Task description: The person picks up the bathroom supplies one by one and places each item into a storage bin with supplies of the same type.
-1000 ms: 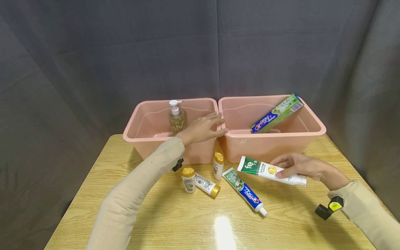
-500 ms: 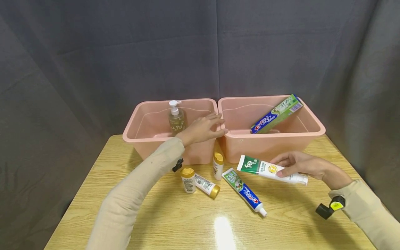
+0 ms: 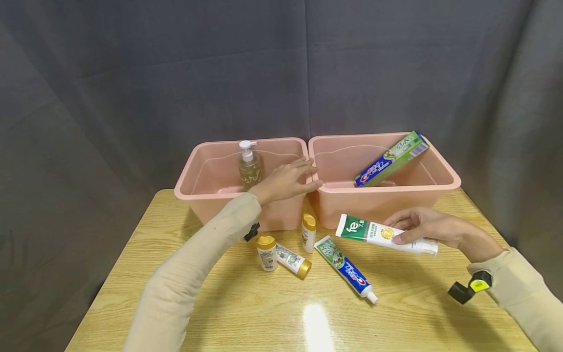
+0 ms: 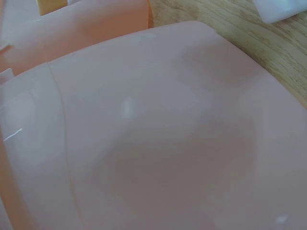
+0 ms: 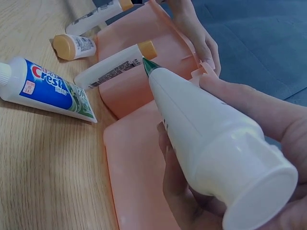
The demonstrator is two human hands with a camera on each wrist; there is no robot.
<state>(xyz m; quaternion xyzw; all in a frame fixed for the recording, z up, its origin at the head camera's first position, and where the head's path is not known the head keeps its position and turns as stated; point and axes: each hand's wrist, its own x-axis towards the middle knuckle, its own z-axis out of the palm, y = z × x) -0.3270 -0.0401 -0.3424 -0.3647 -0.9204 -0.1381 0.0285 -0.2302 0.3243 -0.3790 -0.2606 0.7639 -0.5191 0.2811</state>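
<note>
In the head view, the right hand (image 3: 433, 227) grips the green-white tube (image 3: 374, 233) above the table (image 3: 246, 313); the left hand (image 3: 288, 182), fingers loose, rests on the pink bins (image 3: 378, 203). Only the right wrist view shows the cap (image 5: 261, 196) end-on.

held tube (image 3: 374, 234): glossy plastic | bins (image 3: 374, 205): smooth plastic | tabletop (image 3: 246, 313): glossy woodgrain

Head view downward, wrist views near bins (image 3: 374, 201)

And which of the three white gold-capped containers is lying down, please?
The middle gold-capped white tube lies flat; the left white bottle and right white bottle stand upright.
</note>
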